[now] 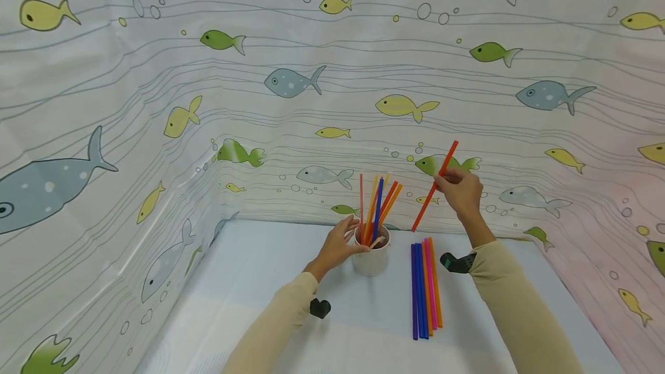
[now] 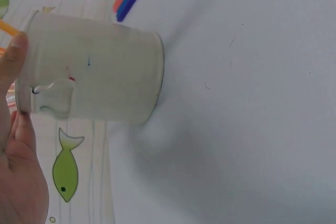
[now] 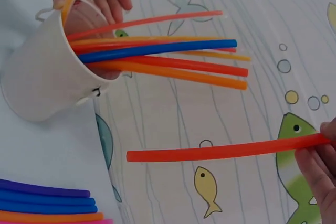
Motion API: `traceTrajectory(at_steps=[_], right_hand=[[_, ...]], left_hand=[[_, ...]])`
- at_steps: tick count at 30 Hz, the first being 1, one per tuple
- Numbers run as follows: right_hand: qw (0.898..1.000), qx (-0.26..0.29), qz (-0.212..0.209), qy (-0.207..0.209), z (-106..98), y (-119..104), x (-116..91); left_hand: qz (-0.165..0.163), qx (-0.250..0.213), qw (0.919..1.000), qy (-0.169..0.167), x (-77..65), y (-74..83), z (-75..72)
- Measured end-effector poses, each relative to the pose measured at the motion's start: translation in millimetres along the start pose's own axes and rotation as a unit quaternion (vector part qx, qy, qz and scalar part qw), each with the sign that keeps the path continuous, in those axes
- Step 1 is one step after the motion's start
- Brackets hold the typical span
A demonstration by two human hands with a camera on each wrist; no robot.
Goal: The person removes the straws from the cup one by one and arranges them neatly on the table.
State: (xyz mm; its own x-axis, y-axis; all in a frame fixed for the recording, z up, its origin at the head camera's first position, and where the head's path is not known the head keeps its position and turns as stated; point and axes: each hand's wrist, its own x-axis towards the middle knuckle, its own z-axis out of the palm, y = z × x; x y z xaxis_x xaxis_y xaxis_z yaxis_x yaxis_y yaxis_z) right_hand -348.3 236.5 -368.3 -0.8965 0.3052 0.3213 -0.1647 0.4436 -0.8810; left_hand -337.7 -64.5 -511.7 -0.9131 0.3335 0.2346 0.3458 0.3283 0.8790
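My left hand (image 1: 337, 245) grips a small white pail (image 1: 370, 265) at its rim, thumb on the near side and fingers on the far side. Several red, orange, yellow and blue straws (image 3: 184, 48) stand in the pail, leaning different ways. Out to the right, my right hand (image 1: 463, 190) pinches a red straw (image 1: 429, 198) near its upper part between thumb and fingers. That straw slants in the air, its lower end above the back of the table. The left wrist view shows the pail's side with a handle lug (image 2: 55, 98).
On the white table (image 1: 249, 281), right of the pail, lies a row of purple, blue, orange and pink straws (image 1: 427, 293), side by side. A fish-patterned sheet (image 1: 291, 143) rises behind and at both sides. Dark wrist devices (image 1: 457, 263) sit by both sleeves.
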Motion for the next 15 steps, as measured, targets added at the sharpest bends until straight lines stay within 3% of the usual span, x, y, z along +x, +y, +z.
traceTrajectory(at_steps=[15], right_hand=[[0.995,-0.08,0.049,-0.021,1,71,-30]], left_hand=[[0.008,0.014,0.9999,0.002,-0.5,-0.2,0.6]])
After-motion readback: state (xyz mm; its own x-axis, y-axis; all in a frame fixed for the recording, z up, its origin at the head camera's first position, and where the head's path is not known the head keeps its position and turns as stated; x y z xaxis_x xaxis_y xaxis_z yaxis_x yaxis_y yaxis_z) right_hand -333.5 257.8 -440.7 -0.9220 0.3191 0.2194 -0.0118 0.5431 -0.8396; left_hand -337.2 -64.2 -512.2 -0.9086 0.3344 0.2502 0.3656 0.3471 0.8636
